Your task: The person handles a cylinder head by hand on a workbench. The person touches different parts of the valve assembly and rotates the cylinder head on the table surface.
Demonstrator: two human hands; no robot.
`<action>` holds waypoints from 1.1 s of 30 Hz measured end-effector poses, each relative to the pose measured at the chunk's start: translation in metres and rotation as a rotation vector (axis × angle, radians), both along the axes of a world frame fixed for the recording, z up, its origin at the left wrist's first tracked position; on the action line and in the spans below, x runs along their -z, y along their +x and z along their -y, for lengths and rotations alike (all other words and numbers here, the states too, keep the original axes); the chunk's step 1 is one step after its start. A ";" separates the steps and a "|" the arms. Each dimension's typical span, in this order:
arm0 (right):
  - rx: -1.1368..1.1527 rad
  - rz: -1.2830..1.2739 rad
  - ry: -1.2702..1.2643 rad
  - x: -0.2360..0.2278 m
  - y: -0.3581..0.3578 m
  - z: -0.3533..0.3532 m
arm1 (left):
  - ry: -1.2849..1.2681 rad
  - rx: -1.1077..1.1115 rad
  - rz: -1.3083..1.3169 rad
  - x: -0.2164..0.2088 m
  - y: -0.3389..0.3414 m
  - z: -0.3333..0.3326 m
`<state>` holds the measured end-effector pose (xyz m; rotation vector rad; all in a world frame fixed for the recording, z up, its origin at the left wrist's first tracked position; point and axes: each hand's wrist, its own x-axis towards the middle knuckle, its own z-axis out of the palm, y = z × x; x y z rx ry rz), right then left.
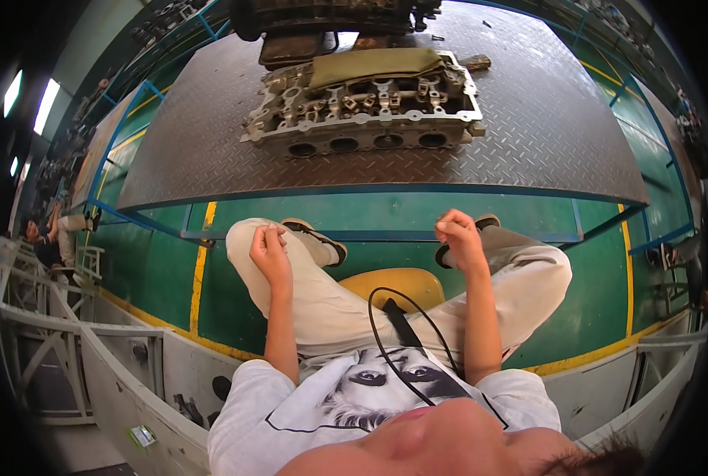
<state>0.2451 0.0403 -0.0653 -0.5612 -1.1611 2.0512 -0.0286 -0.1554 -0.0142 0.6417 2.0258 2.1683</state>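
Both of my hands are raised over my knees, apart from the table. My left hand is above my left knee, fingers curled in with the thumb against them, and nothing shows in it. My right hand is near my right knee, its fingers likewise bent into a loose pinch with nothing visible between them. Ahead of them, a metal engine cylinder head lies on the steel-plate table, its valve gear facing up and several round ports facing me. A folded olive cloth rests along its far side.
A large dark engine part stands at the table's far edge. Blue frame bars run below the tabletop. I sit on a yellow stool; a black cable loops over my lap. Another person sits far left.
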 end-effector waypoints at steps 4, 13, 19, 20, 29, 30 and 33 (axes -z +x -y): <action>-0.038 -0.250 -0.026 -0.010 0.007 0.000 | 0.055 -0.097 0.017 -0.003 0.000 0.016; 0.109 -0.640 -0.193 -0.026 0.032 -0.014 | 0.112 -0.274 -0.026 -0.026 -0.019 0.051; 0.148 -0.784 -0.266 -0.030 0.043 -0.024 | 0.107 -0.268 0.015 -0.017 -0.032 0.053; 0.149 -0.787 -0.296 -0.031 0.043 -0.023 | 0.090 -0.248 0.011 -0.015 -0.032 0.052; 0.412 0.133 0.169 -0.050 0.063 -0.055 | -0.065 -0.194 -0.094 -0.004 -0.042 0.037; 0.452 0.217 0.233 -0.055 0.064 -0.061 | -0.093 -0.190 -0.136 -0.002 -0.043 0.034; 0.395 0.398 0.359 -0.071 0.064 -0.083 | -0.144 -0.170 -0.176 -0.001 -0.047 0.026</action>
